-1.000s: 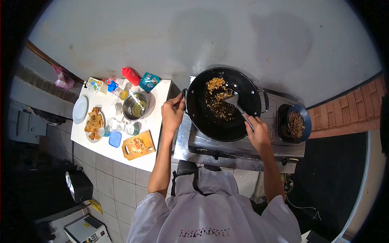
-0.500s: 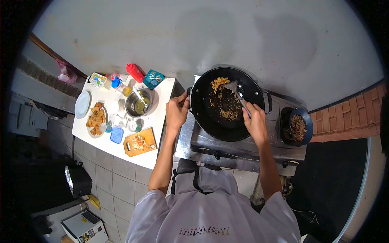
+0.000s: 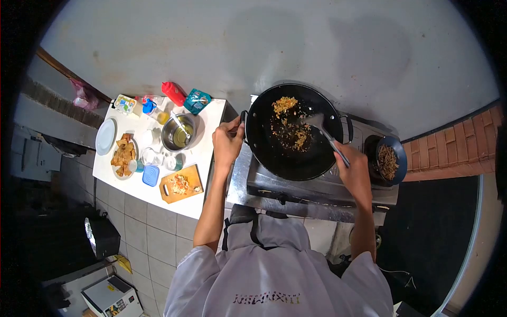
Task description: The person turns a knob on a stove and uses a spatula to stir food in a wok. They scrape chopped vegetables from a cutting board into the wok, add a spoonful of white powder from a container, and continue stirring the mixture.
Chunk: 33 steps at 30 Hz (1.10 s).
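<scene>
A large black wok (image 3: 280, 164) sits on the stove. My left hand (image 3: 228, 141) is closed on its left handle (image 3: 243, 118). In my right hand (image 3: 352, 165) is the handle of a spatula (image 3: 328, 136), its blade inside the wok toward the right side and slightly blurred. Browned chopped bits (image 3: 285, 105) are heaped near the wok's far side. More crumbs (image 3: 301, 140) lie scattered across the middle of the wok. The wok's right handle (image 3: 349, 129) is untouched, just above my right hand.
Right of the wok, a dark blue pan (image 3: 402, 160) holds brown strips. On the white table (image 3: 127, 186) at left are a metal bowl (image 3: 168, 138), a cutting board (image 3: 170, 194) with chopped food, fried pieces (image 3: 124, 156), a red bottle (image 3: 173, 94) and jars. The stove (image 3: 306, 196) has a front metal edge.
My right hand has moved right and toward me, drawing the spatula away from the heap of bits toward the wok's right side. My left hand stays at the handle.
</scene>
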Motion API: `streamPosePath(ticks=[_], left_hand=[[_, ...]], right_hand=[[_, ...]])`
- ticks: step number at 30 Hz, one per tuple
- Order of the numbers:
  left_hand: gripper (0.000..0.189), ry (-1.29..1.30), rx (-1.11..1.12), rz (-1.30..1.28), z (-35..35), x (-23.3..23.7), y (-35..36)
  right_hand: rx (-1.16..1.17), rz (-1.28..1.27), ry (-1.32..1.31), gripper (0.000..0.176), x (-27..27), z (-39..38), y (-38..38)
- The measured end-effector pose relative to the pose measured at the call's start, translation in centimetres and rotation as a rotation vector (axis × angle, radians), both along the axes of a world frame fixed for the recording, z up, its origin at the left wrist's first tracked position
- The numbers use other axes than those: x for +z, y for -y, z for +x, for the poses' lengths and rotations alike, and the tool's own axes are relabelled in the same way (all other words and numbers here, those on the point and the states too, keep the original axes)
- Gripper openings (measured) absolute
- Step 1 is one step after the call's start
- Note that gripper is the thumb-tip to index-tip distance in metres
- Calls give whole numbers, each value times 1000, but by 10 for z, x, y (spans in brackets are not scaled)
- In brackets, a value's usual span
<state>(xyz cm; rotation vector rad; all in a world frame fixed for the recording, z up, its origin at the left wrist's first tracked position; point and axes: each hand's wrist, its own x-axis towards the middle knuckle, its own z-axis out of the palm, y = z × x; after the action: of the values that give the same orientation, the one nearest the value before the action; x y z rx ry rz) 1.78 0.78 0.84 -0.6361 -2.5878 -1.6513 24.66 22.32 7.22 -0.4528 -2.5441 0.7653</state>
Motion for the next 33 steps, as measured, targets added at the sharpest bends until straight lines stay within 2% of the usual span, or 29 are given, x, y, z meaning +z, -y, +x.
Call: streamPosePath(ticks=[4, 9, 11, 15, 20, 33], left_hand=[[27, -84, 23, -34, -6, -10, 0], [27, -93, 20, -36, -2, -6, -2], [29, 38, 6, 27, 3, -1, -4], [31, 41, 6, -19, 0, -5, -3], [29, -74, -11, -46, -1, -6, -2], [28, -52, 3, -30, 3, 0, -4]], right_hand=[[-17, 46, 137, 28, -9, 33, 5], [52, 42, 95, 29, -29, 37, 12], [63, 50, 83, 29, -38, 32, 10], [16, 46, 79, 29, -48, 10, -1], [17, 19, 53, 29, -47, -20, -11], [59, 65, -59, 28, -41, -59, -13]])
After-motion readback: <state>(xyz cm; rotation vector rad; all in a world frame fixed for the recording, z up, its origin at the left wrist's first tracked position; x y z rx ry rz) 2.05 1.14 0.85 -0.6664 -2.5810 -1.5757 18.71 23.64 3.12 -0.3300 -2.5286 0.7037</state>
